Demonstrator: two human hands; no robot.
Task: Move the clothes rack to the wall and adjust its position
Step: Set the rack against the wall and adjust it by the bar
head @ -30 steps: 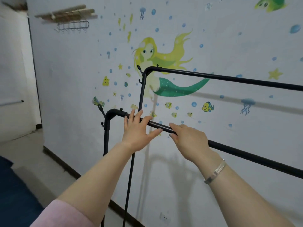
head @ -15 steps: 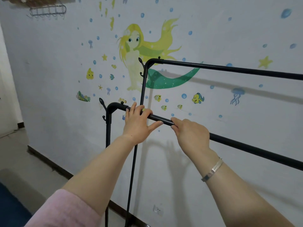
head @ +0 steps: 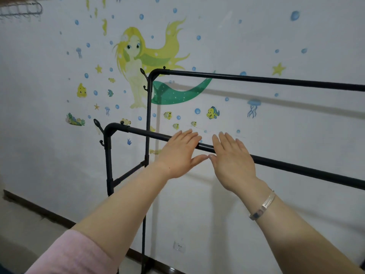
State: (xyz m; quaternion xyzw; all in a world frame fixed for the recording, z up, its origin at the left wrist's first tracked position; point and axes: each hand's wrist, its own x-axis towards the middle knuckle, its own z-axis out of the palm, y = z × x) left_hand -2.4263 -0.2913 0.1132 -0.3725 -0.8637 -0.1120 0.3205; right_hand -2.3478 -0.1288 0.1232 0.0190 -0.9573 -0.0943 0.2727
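A black metal clothes rack [head: 256,80] with two horizontal bars stands close against the white wall [head: 39,145], which carries a mermaid sticker. The higher bar is nearer the wall; the lower bar [head: 296,169] runs in front of me. My left hand [head: 178,154] and my right hand [head: 232,159] lie flat and open over the lower bar, fingers spread and pointing up, thumbs nearly touching. Neither hand is wrapped around the bar. Small hooks stick out at the rack's left corners.
A dark skirting board [head: 39,211] runs along the foot of the wall, with a wall socket [head: 179,247] low down. A wire hook shelf [head: 21,11] hangs at the top left. Grey floor [head: 23,234] lies to the left.
Both hands have let go of the lower bar and opened flat, and both sit further right along it. The view has moved nearer the wall and turned left.
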